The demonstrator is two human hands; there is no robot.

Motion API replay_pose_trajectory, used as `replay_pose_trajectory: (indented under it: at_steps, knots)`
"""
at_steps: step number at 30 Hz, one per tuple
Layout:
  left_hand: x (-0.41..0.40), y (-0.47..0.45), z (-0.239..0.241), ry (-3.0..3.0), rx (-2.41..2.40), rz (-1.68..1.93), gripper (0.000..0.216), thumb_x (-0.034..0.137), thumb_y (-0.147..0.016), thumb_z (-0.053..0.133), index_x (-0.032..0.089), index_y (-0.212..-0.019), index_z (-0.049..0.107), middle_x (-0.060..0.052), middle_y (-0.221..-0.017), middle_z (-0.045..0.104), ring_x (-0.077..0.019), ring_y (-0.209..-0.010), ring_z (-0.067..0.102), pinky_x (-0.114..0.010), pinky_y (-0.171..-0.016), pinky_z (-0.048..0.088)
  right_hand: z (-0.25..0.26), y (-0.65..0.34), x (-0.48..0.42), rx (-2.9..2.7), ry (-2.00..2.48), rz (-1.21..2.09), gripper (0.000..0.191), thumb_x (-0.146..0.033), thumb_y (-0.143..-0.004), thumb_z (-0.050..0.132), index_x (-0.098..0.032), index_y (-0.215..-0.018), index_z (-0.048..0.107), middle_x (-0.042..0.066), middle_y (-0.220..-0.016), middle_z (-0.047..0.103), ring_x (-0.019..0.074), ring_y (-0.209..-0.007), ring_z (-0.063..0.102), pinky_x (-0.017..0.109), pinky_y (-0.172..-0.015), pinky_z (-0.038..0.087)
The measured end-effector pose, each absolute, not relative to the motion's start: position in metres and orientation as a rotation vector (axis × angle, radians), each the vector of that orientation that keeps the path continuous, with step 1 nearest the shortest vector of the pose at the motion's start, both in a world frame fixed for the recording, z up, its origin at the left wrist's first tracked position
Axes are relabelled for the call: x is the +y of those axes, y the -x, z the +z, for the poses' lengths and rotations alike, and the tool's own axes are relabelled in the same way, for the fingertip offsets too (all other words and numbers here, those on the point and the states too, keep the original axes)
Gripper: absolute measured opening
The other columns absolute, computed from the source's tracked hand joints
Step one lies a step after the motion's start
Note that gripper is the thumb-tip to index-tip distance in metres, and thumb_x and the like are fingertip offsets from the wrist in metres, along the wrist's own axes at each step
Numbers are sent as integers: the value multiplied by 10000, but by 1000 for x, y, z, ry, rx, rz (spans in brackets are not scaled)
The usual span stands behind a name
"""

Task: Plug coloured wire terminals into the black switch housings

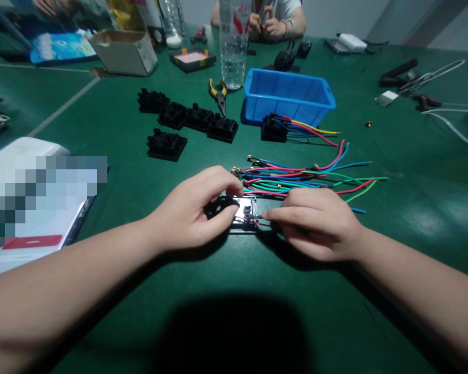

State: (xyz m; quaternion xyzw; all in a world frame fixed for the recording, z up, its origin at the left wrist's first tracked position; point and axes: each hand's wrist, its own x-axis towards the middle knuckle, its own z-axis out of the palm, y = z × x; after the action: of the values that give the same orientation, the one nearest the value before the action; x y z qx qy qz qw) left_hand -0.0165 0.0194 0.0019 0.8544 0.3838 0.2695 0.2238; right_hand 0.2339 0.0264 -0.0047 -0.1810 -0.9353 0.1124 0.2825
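Note:
My left hand (198, 208) is curled around the left end of a black plastic housing (242, 228) lying on the green table, thumb and fingers pressed to it. A shiny, light inner face shows between the fingertips. At the housing's right end, my right hand (320, 223) pinches a thin dark wire (262, 216) between thumb and forefinger. Its tip meets the housing, but whether it is seated I cannot tell. Just behind both hands lies a bundle of red, blue and green wires (296, 176) with brass-coloured terminals. Another black housing (273, 128), with wires attached, sits further back.
Several black housings (167, 144) stand at the back left, near yellow-handled pliers (218, 96). Behind are a blue bin (288, 98), a plastic bottle (233, 57) and a cardboard box (125, 54). A phone-like screen (42, 218) lies left. Across the table sits a person (276, 23).

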Motion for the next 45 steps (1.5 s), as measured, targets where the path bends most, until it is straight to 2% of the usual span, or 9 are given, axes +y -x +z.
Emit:
replay_pose_trajectory:
  at_steps: [10, 21, 27, 45]
  knots:
    - [19, 17, 0, -2374, 984, 711, 164, 197, -853, 548, 151, -1005, 592, -59, -963, 604, -175, -886, 550, -295, -811, 449, -6, -234, 28, -2518, 460, 330, 264, -110, -850, 516, -178, -1077, 631, 44, -761, 637, 145, -646, 547, 276, -589, 415]
    - [20, 17, -2, -2387, 927, 694, 178, 181, -844, 564, 155, -1018, 589, -63, -981, 613, -183, -921, 555, -301, -828, 450, -8, -235, 29, -2561, 485, 282, 237, -133, -891, 500, -162, -1090, 627, 59, -778, 652, 145, -658, 553, 270, -599, 417]
    - [20, 17, -2, -2397, 913, 688, 182, 169, -834, 565, 142, -1011, 593, -69, -972, 613, -184, -910, 554, -306, -810, 449, -7, -235, 30, -2576, 489, 247, 185, -141, -920, 474, -155, -1014, 633, 50, -723, 625, 142, -605, 516, 272, -565, 377]
    - [19, 17, -1, -2397, 907, 690, 200, 155, -824, 578, 109, -1015, 618, -85, -976, 618, -185, -911, 556, -299, -804, 450, -7, -235, 26, -2556, 497, 365, 184, -141, -877, 554, -136, -1046, 625, 36, -739, 632, 131, -639, 532, 267, -588, 395]
